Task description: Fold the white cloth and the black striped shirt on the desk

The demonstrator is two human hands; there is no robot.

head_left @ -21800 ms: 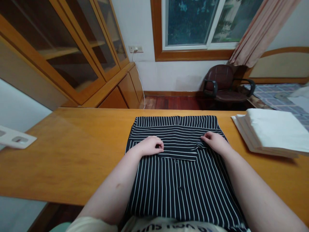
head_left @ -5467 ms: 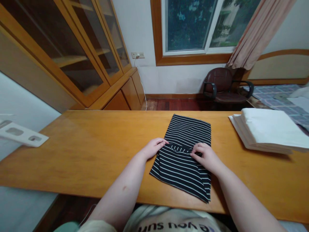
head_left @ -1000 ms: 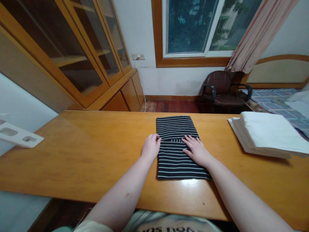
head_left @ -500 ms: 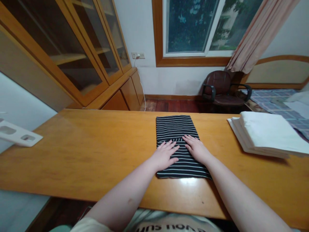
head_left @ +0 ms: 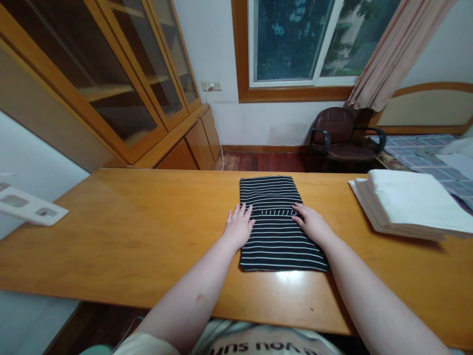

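A black shirt with thin white stripes (head_left: 275, 231) lies folded into a narrow rectangle on the wooden table (head_left: 121, 231). My left hand (head_left: 239, 228) lies flat with its fingers spread on the shirt's left edge. On the shirt's right edge rests my right hand (head_left: 315, 225), also flat and open. Neither hand holds anything.
A stack of folded white cloth (head_left: 410, 206) sits at the table's right end. A white plastic piece (head_left: 27, 209) juts in at the far left. Behind the table stand a glass-fronted wooden cabinet (head_left: 111, 84), a dark armchair (head_left: 342, 135) and a bed (head_left: 432, 145).
Both hands have slid apart from the middle of the folded shirt to its left and right edges. The shirt has stayed in place.
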